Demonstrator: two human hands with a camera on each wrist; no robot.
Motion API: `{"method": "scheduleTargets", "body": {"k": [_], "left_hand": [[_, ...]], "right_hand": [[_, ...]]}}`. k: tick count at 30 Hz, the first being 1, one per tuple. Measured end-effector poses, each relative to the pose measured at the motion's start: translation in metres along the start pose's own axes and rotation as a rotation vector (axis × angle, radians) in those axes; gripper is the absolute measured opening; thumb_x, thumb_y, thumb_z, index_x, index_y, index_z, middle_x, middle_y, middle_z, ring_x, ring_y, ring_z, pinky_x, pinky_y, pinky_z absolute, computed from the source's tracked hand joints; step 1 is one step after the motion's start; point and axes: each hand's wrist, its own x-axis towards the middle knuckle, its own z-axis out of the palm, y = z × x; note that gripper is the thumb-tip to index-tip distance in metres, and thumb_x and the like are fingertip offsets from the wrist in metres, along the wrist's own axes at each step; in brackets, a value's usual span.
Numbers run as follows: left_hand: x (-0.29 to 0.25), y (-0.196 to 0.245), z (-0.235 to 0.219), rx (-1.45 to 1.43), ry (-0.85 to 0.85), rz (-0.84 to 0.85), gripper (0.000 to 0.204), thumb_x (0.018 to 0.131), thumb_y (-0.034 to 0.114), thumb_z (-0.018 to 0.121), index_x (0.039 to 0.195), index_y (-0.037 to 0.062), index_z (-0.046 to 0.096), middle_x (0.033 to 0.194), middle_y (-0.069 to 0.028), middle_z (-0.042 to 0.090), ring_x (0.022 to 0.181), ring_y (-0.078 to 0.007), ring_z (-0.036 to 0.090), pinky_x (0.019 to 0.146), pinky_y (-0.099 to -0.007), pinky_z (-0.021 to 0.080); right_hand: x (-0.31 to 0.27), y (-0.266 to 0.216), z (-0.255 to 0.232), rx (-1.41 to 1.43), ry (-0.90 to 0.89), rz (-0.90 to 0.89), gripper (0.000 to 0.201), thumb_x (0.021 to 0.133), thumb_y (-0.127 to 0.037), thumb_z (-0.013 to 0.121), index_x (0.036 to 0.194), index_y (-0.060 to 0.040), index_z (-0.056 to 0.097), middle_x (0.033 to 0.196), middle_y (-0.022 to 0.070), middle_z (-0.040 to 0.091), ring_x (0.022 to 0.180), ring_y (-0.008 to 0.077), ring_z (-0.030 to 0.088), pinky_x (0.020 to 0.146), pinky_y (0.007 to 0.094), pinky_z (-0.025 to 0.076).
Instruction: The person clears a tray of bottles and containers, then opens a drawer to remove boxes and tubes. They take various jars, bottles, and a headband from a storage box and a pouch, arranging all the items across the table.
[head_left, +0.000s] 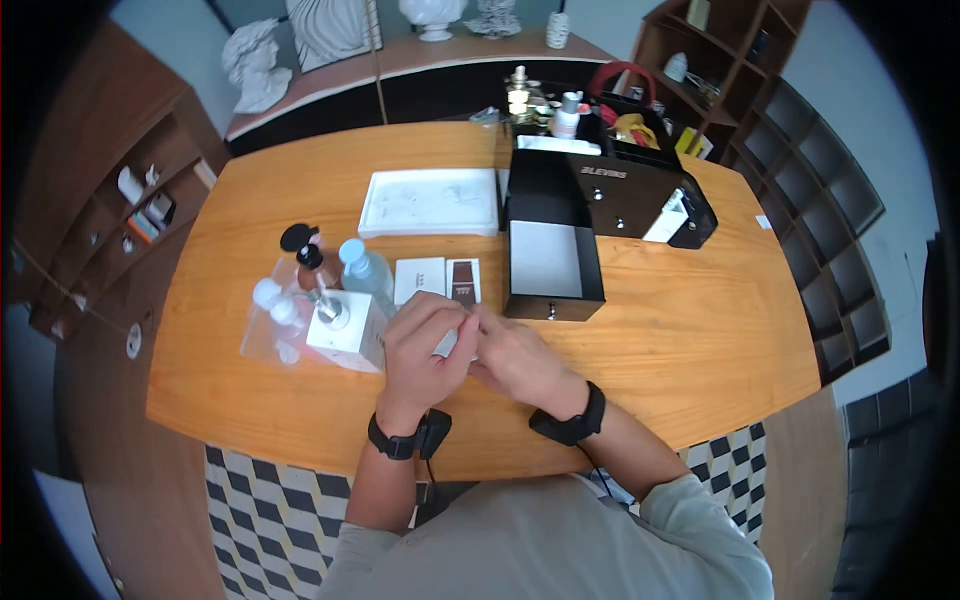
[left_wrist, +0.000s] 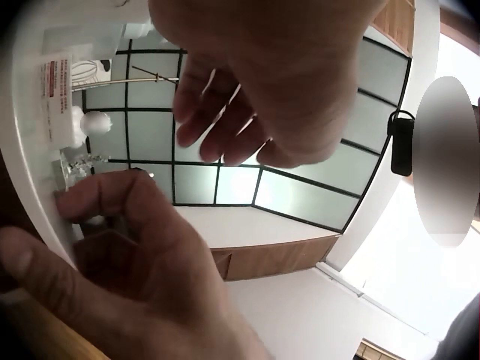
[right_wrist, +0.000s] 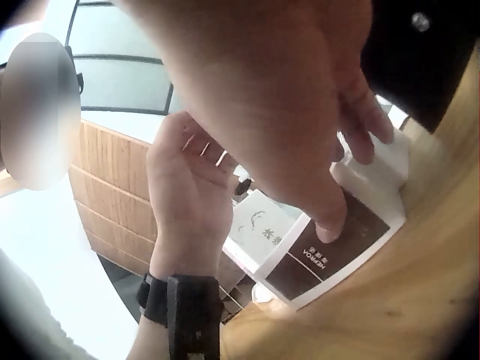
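Note:
My left hand is beside my right hand over the front of the table. In the right wrist view, my right hand has its thumb on a brown-and-white box marked with printed letters, its fingers bent at the far side. My left hand is raised next to it, fingers loosely curved and holding nothing. From above, the hands partly hide a small white piece. Just beyond them lie a white box and a brown-panelled box.
To the left, a clear tray bears several bottles, with a white pump dispenser nearby. A white tray lies behind. An open drawer juts from a black organizer at the right.

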Motion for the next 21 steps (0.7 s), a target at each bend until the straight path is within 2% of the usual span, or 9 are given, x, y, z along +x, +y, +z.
{"method": "scheduleTargets", "body": {"k": [1,4,5,7,11,14,18,19,21], "left_hand": [[0.000,-0.002,0.001,0.054,-0.072,0.000,0.006,0.089,0.000,0.079,0.091,-0.0006,0.073,0.107,-0.0137,0.075,0.100,-0.0348,0.071,0.087,-0.0426,0.056],[-0.001,-0.010,0.009,0.170,-0.230,-0.012,0.012,0.094,0.011,0.079,0.103,0.0029,0.077,0.131,-0.0149,0.072,0.130,-0.0386,0.062,0.110,-0.0473,0.048],[-0.005,-0.013,0.011,0.166,-0.270,-0.045,0.016,0.095,0.014,0.079,0.107,0.0039,0.078,0.137,-0.0153,0.070,0.138,-0.0396,0.057,0.115,-0.0485,0.044],[-0.011,-0.019,0.012,0.139,-0.393,-0.148,0.030,0.097,0.025,0.078,0.120,0.0057,0.079,0.151,-0.0182,0.063,0.154,-0.0432,0.044,0.127,-0.0525,0.032],[-0.023,-0.029,0.020,0.383,-0.520,-0.052,0.028,0.092,0.021,0.077,0.116,0.0054,0.076,0.162,-0.0206,0.052,0.158,-0.0454,0.036,0.131,-0.0576,0.024],[-0.022,-0.025,0.024,0.456,-0.590,-0.073,0.028,0.088,0.017,0.075,0.113,0.0054,0.073,0.167,-0.0224,0.046,0.160,-0.0462,0.033,0.132,-0.0596,0.020],[-0.019,-0.017,0.019,0.449,-0.643,-0.118,0.029,0.085,0.016,0.076,0.112,0.0070,0.072,0.167,-0.0237,0.046,0.160,-0.0463,0.033,0.131,-0.0600,0.020],[-0.017,-0.017,0.017,0.429,-0.643,-0.134,0.029,0.085,0.016,0.076,0.112,0.0076,0.072,0.167,-0.0239,0.046,0.160,-0.0464,0.033,0.131,-0.0601,0.020],[-0.007,-0.014,0.015,0.396,-0.643,-0.168,0.027,0.087,0.018,0.077,0.112,0.0094,0.074,0.166,-0.0242,0.046,0.160,-0.0465,0.033,0.131,-0.0601,0.020]], "right_hand": [[0.000,0.005,0.010,0.020,0.020,-0.010,0.036,0.088,-0.014,0.081,0.119,0.0009,0.068,0.123,0.0220,0.064,0.098,0.0424,0.073,0.078,0.0510,0.061],[-0.007,0.015,0.012,0.032,0.030,-0.077,0.031,0.090,-0.019,0.080,0.112,0.0001,0.071,0.118,0.0234,0.068,0.095,0.0429,0.073,0.078,0.0511,0.061],[-0.010,0.013,0.005,-0.021,0.062,0.003,0.024,0.091,-0.023,0.079,0.107,-0.0056,0.073,0.102,0.0188,0.073,0.092,0.0385,0.074,0.076,0.0491,0.059],[-0.022,0.014,-0.023,-0.087,0.037,0.160,0.021,0.091,-0.025,0.080,0.101,-0.0074,0.073,0.091,0.0165,0.074,0.084,0.0376,0.075,0.072,0.0479,0.059],[-0.047,0.046,-0.042,-0.369,0.136,0.326,0.019,0.092,-0.028,0.080,0.095,-0.0099,0.073,0.073,0.0119,0.073,0.072,0.0363,0.074,0.066,0.0471,0.059],[-0.043,0.067,-0.051,-0.456,0.151,0.323,0.020,0.091,-0.025,0.081,0.101,-0.0093,0.074,0.074,0.0136,0.073,0.073,0.0362,0.075,0.068,0.0468,0.059],[-0.011,0.111,-0.058,-0.357,0.237,0.227,0.021,0.090,-0.018,0.081,0.105,-0.0050,0.074,0.087,0.0170,0.077,0.081,0.0365,0.076,0.072,0.0458,0.060],[-0.001,0.118,-0.059,-0.342,0.153,0.305,0.025,0.088,-0.017,0.082,0.107,-0.0046,0.073,0.100,0.0155,0.077,0.096,0.0341,0.075,0.085,0.0446,0.059],[0.013,0.135,-0.058,-0.480,0.246,0.190,0.018,0.089,-0.013,0.075,0.105,-0.0046,0.074,0.101,0.0150,0.076,0.102,0.0330,0.073,0.093,0.0443,0.056]]}}
